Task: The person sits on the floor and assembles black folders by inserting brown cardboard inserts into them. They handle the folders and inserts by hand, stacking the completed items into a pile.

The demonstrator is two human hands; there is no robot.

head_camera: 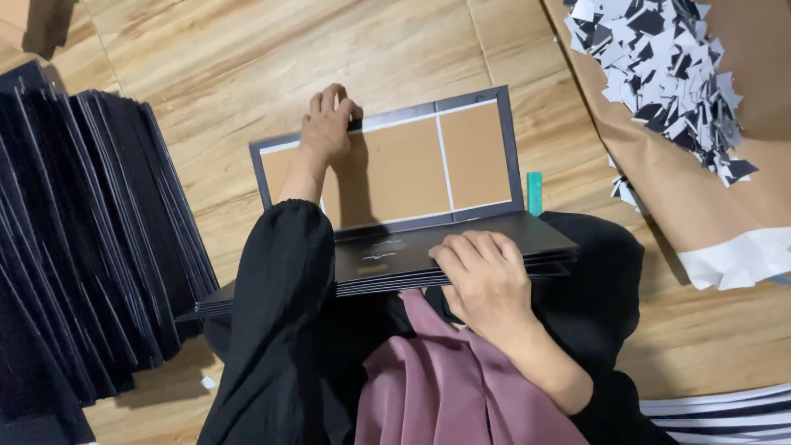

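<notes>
A flat dark-bordered board with brown cardboard panels (412, 169) lies open on the wooden floor in front of me. My left hand (327, 124) reaches over it and presses its fingers on the far top edge. My right hand (486, 276) rests palm-down on a small stack of black boards (387, 259) lying across my lap, fingers spread over the top one. Neither hand grips anything.
A large fanned row of black boards (91, 239) stands at the left. Brown paper (725, 189) with a heap of black and white paper scraps (659, 66) lies at the right. A small teal strip (535, 193) sits beside the open board.
</notes>
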